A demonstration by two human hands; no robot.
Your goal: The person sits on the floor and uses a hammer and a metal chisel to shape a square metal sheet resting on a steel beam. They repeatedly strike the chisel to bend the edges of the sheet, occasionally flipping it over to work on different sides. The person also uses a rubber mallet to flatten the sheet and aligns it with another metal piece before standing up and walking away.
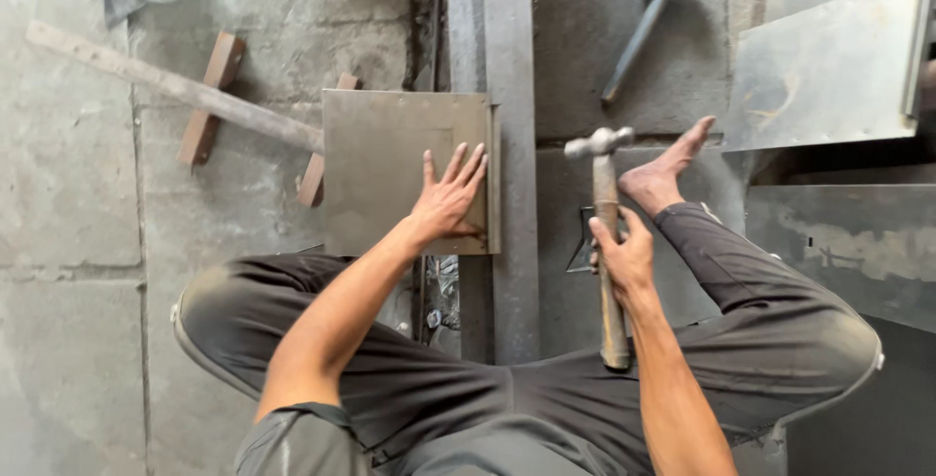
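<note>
Sheet-metal panel (390, 169), square and grey, lies flat on the concrete floor (68, 193) straight ahead of you, its right edge folded up and resting against a long steel bar (507, 66) that runs away from you between your knees. Your left hand (447, 198) presses it down, fingers spread wide and flat, gripping nothing. Your right hand (624, 257) is closed around the wooden handle of a hammer (606, 232), whose long axis points away from you, its metal head just right of the bar and near the folded edge. So the panel sits left of the hammer, under your left hand. No containers are in view. A second hammer (648, 18) lies farther off.
</note>
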